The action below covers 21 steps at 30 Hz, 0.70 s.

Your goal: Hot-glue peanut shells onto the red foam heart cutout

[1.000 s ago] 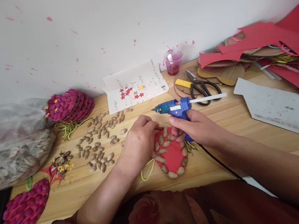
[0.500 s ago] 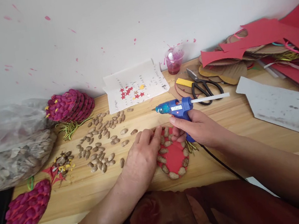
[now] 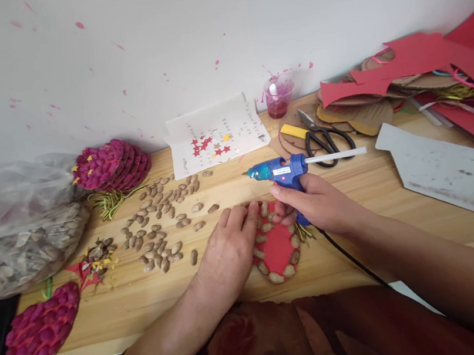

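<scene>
In my right hand [image 3: 307, 199] is a blue glue gun [image 3: 287, 171], its nozzle pointing left and a white glue stick [image 3: 336, 155] out of its back. Its black cord runs down to the right. Below it lies a red oval cutout [image 3: 278, 248] with mottled brown nut-like pieces [image 3: 276, 278] along its edge and across its upper part. My left hand [image 3: 232, 246] rests on the cutout's upper left edge, fingers together and bent, gripping it there; the fingertips are partly hidden. Lower fingers of my right hand are at the cutout's upper right.
Loose nut-like pieces [image 3: 160, 230] are scattered to the left. Purple-covered cutouts [image 3: 113, 165], a plastic bag [image 3: 22, 233] and another purple piece [image 3: 46, 327] stand beyond. Behind are paper with stars [image 3: 217, 136], a cup [image 3: 278, 100], scissors [image 3: 327, 140] and red scraps [image 3: 415, 59].
The whole view has shifted very slightly. Both hands, the glue gun and the cutout keep nearly the same places.
</scene>
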Available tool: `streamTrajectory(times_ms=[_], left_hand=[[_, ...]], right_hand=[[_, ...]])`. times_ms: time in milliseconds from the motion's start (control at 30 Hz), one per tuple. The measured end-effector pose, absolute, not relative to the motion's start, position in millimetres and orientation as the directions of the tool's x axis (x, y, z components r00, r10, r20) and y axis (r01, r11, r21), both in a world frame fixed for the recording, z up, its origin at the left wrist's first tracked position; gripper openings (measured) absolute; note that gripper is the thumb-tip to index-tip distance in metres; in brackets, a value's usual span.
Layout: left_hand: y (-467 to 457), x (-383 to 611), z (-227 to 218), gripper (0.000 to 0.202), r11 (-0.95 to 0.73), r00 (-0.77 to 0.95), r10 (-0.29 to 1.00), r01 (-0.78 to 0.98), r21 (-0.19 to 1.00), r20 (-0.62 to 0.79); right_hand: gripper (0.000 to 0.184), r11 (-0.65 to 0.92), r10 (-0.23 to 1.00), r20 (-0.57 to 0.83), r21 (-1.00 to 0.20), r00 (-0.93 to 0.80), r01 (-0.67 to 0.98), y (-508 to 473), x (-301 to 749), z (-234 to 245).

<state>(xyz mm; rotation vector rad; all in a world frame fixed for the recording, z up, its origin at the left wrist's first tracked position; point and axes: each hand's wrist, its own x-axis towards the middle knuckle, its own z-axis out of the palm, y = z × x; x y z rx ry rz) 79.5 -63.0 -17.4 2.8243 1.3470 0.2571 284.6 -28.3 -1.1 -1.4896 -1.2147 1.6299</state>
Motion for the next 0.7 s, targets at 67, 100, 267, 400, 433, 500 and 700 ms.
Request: streamTrajectory(times_ms=[67, 100, 267, 400, 433, 500, 700], left_hand=[[-62.6, 80.1, -17.6, 0.047, -0.627, 0.616, 0.777, 0.775, 0.078, 0.131], [-62.3, 80.6, -17.5, 0.047, -0.624, 0.614, 0.780, 0.777, 0.082, 0.117], [-61.0, 82.7, -14.6, 0.045, -0.615, 0.611, 0.788, 0.786, 0.055, 0.071], [-60.6, 85.2, -12.6, 0.043, -0.608, 0.607, 0.793, 0.794, -0.002, 0.048], [-60.8, 86.0, -12.5, 0.043, -0.605, 0.604, 0.795, 0.796, -0.008, 0.044], [-61.3, 87.4, -13.1, 0.044, -0.605, 0.605, 0.795, 0.796, -0.012, 0.045], [-61.3, 83.4, -15.8, 0.043, -0.613, 0.601, 0.787, 0.787, 0.069, 0.136]], right_hand=[[0.026, -0.390, 0.894, -0.411, -0.910, -0.179, 0.142, -28.2, 284.7, -0.2], [0.027, -0.389, 0.894, -0.411, -0.910, -0.180, 0.144, -28.1, 284.6, 0.2], [0.028, -0.392, 0.894, -0.410, -0.911, -0.182, 0.131, -27.9, 284.0, -0.5], [0.027, -0.386, 0.897, -0.405, -0.913, -0.178, 0.131, -28.2, 283.9, -1.7], [0.027, -0.381, 0.899, -0.400, -0.915, -0.180, 0.131, -28.3, 284.1, -1.8], [0.027, -0.374, 0.901, -0.393, -0.919, -0.185, 0.127, -28.6, 284.6, -1.6], [0.026, -0.385, 0.897, -0.402, -0.915, -0.185, 0.121, -28.7, 285.4, -1.2]])
